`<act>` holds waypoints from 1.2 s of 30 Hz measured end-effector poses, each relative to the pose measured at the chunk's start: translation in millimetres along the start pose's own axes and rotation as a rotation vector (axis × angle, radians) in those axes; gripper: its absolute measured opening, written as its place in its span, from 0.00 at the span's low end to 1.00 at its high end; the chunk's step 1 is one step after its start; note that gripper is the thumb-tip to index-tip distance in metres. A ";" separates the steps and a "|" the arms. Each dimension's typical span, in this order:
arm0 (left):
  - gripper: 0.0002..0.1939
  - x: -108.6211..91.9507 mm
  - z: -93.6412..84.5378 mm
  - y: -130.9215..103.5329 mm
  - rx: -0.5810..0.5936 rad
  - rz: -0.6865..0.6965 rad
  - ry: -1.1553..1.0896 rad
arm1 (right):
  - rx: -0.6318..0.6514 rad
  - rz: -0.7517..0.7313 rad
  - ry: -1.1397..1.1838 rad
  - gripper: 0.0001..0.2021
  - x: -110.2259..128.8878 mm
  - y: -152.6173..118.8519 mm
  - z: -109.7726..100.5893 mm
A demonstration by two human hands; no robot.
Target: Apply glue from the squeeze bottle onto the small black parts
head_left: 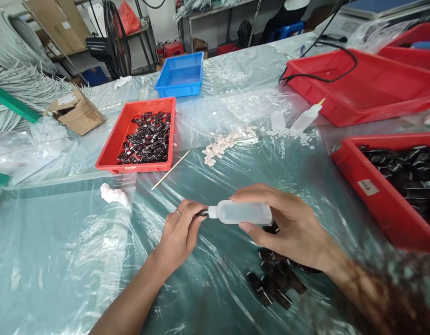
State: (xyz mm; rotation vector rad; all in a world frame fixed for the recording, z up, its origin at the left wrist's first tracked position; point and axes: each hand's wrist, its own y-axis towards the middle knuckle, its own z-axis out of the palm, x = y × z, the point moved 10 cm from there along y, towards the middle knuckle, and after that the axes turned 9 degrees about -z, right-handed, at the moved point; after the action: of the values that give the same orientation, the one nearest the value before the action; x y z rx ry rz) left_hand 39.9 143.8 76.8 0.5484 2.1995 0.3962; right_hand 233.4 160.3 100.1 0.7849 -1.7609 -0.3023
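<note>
My right hand [281, 216] is wrapped round a translucent squeeze bottle [245, 212], which lies sideways with its white cap end pointing left. That end meets a small dark part [202, 213] pinched between the fingers of my left hand [182, 228]; most of the part is hidden. Beneath my right hand, several loose black parts [276, 279] lie on the plastic-covered table [201, 288]. Beyond my hands are a thin wooden stick [171, 170] and a scatter of small pale pieces [220, 146].
A red tray [112, 151] of small black parts stands ahead, with a blue tray [180, 88] behind it. At right are a red tray of black parts [379, 204] and a larger red tray [340, 102]. Crumpled white tissue [113, 194] lies left; another bottle [305, 118] leans far right.
</note>
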 end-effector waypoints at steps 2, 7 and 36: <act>0.10 0.7 1.2 -1.0 0.006 -0.005 0.002 | 0.012 -0.020 -0.034 0.20 3.6 -1.0 0.8; 0.11 -2.1 0.8 -1.2 -0.007 0.007 -0.003 | 0.018 -0.048 -0.081 0.19 10.7 0.0 -0.1; 0.10 -5.3 0.8 -0.8 0.007 0.015 0.041 | 0.025 -0.308 -0.353 0.22 44.1 2.7 -0.8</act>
State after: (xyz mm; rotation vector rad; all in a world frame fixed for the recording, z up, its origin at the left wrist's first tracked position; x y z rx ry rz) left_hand 43.4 140.6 79.3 0.5660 2.2377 0.4109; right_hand 226.6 134.2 135.0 1.0738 -1.9705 -0.6587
